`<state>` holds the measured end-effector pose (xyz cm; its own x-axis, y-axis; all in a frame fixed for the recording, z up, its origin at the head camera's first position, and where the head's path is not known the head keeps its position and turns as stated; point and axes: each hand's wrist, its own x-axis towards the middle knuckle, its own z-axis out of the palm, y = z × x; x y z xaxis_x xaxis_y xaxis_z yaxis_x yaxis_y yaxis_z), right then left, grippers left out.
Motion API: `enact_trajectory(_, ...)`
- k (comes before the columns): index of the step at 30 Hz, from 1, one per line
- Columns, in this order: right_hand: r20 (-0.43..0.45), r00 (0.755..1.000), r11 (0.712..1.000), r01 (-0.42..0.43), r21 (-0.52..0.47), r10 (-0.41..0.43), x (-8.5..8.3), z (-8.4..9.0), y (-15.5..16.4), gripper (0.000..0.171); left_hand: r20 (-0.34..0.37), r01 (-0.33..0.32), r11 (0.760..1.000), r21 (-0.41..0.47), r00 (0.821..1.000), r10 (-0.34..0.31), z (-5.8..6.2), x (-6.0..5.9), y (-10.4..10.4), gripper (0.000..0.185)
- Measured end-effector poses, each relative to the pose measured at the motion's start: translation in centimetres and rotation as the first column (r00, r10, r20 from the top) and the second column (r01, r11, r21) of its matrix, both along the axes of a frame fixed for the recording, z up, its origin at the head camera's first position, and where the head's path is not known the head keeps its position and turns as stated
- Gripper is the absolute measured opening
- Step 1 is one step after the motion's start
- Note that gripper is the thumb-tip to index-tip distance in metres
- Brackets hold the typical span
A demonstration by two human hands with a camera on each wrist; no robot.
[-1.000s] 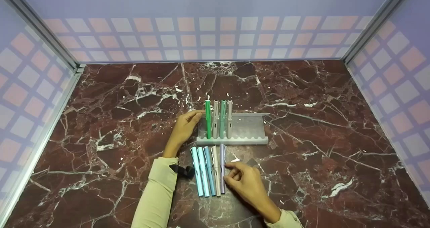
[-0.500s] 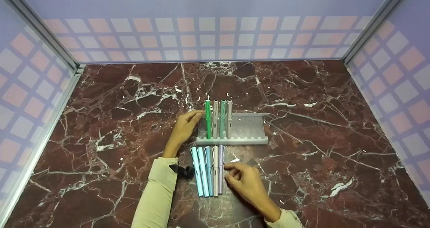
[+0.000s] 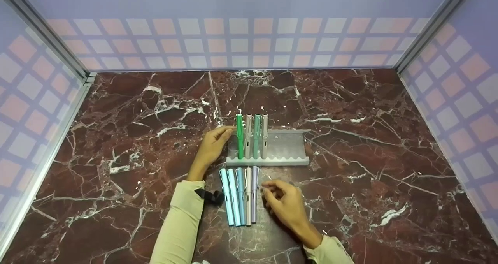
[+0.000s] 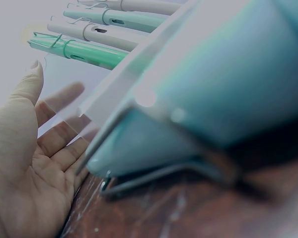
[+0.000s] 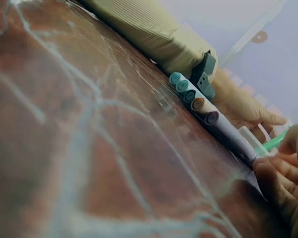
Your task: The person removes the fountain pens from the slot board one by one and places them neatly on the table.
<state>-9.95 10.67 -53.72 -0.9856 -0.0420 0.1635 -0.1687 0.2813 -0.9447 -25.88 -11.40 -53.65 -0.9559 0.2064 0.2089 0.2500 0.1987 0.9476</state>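
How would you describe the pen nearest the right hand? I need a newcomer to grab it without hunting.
Find the grey pen rack in the middle of the marble table. Just in front of it, five pens lie side by side, next to the right hand. Take the lilac pen: it is the rightmost of the row, beside a beige one, while the rest are blue.

I see both arms in pale yellow-beige ribbed long sleeves [image 3: 177,225], cuffs at the wrists. A dark strap-mounted wrist camera unit [image 3: 210,197] sits on the left cuff. Both hands bare.

A blurred pale blue pen [image 4: 203,94] hides most of the left wrist view.
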Motion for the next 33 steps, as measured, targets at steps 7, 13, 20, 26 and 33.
enact_trajectory(7, -0.231, 0.971, 0.998, 0.061, 0.022, -0.054, -1.2, 2.2, -0.1, 0.015, 0.024, -0.015, 1.0, -0.006, 1.0, 0.015, -0.4, -0.2, -0.1, 0.029)
enact_trajectory(13, -0.413, 0.908, 0.994, 0.1, 0.043, -0.074, -2.9, 1.0, 0.2, 0.027, 0.028, -0.015, 1.0, -0.01, 1.0, 0.015, -0.4, -0.2, -0.1, 0.03)
enact_trajectory(20, -0.589, 0.805, 0.988, 0.141, 0.066, -0.076, -5.2, -1.4, 0.9, 0.042, -0.015, -0.007, 1.0, -0.006, 1.0, 0.007, -0.6, -0.2, -0.1, 0.031)
enact_trajectory(26, -0.626, 0.772, 0.973, 0.212, 0.092, -0.109, -6.7, -1.5, 1.0, 0.04, -0.009, 0.002, 1.0, 0.002, 1.0, -0.002, -0.4, -0.2, -0.2, 0.029)
enact_trajectory(33, -0.602, 0.782, 0.95, 0.287, 0.122, -0.159, -8.2, -1.2, 1.0, 0.04, 0.016, -0.004, 1.0, 0.004, 1.0, 0.004, -0.4, -0.3, 0.0, 0.028)
